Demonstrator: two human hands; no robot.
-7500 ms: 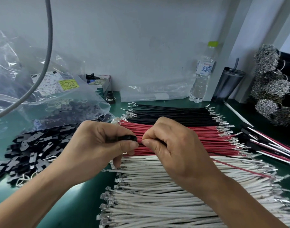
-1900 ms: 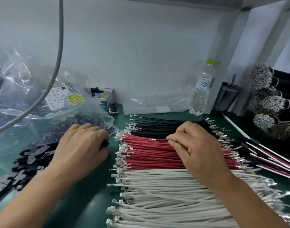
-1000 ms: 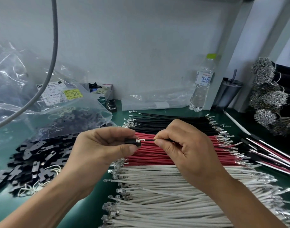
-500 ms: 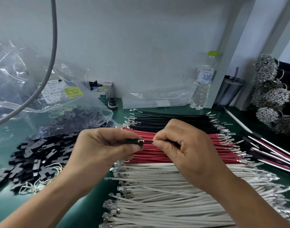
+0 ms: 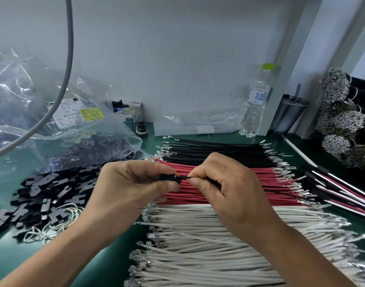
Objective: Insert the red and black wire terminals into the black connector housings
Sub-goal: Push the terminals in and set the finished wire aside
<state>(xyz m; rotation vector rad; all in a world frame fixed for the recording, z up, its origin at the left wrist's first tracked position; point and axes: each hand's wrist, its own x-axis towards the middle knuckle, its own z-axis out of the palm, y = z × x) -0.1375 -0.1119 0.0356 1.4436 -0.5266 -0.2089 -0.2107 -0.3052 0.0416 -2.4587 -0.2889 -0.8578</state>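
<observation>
Where the green bench top (image 5: pixel 107 264) runs out to the left of the left hand (image 5: pixel 134 189), a loose heap of black connector housings (image 5: pixel 47 195) lies spread, with a few pale rubber bands (image 5: pixel 59 222) tangled along its near edge. Behind that heap, up and to the left of the same hand, sits a clear plastic bag (image 5: pixel 59 129) bearing a white label with a yellow sticker; more black housings show through its film. A grey cable (image 5: pixel 68 59) hangs in a curve across the bag. The left hand is curled, thumb and forefinger pinching one black connector housing (image 5: pixel 170 177) above the wire piles. Right of it, almost touching, the right hand (image 5: pixel 229 191) pinches a black wire (image 5: pixel 285 193) between thumb and forefinger just beside the housing, the wire's near end meeting the housing's opening; the terminal itself is too small to make out. The wire trails out from under the right palm toward the far right. Under both hands lie three rows of cut wires: black wires (image 5: pixel 214 150) beyond the knuckles, red wires (image 5: pixel 266 183) directly below the fingers, white wires (image 5: pixel 208 241) nearest the wrists, each with metal terminals at the ends. Beyond the right hand, against the wall, stand a clear water bottle (image 5: pixel 256 106) and a dark tumbler with a straw (image 5: pixel 291 114). To the right of the right hand lie wired assemblies (image 5: pixel 343 191) in red, white and black, and further back, bundles of terminal-tipped wires (image 5: pixel 338 119) are stacked.
</observation>
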